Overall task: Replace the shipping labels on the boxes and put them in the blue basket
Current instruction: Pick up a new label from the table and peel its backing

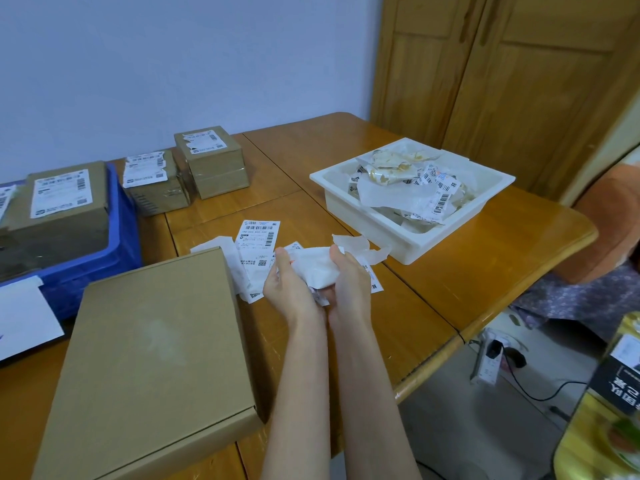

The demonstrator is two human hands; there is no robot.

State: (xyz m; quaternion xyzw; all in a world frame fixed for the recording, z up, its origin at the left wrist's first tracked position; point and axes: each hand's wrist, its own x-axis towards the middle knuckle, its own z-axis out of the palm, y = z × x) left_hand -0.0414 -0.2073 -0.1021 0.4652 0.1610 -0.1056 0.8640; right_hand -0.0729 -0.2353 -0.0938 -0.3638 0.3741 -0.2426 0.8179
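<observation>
Both hands — left hand [287,289], right hand [348,282] — clutch crumpled label backing [317,268] together, seemingly balling it for the white bin [412,249]; bare flat box [152,358] waits beside the blue basket [121,244].

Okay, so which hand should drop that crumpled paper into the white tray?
Probably the right hand. Both it and the left hand grip the crumpled paper, but the white tray of scraps sits on the right, with no need to reach across.
</observation>
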